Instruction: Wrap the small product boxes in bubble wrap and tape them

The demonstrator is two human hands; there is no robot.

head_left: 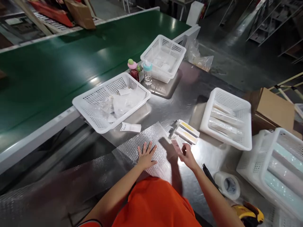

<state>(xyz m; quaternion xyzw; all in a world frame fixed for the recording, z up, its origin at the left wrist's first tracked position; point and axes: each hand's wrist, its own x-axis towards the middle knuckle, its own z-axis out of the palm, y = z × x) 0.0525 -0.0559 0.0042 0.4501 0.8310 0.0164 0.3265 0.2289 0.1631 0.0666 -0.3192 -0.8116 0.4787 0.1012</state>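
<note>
My left hand lies flat with spread fingers on a sheet of bubble wrap on the metal table. Between the thumb and fingers of my right hand is a small printed paper slip. Just beyond that hand sit two narrow white boxes with yellow markings, side by side. Another white paper slip rests beyond the bubble wrap, near the left basket.
White baskets stand at the left, back and right. Two bottles are near the green conveyor. Tape rolls, a yellow tool, stacked crates and a cardboard box are at right.
</note>
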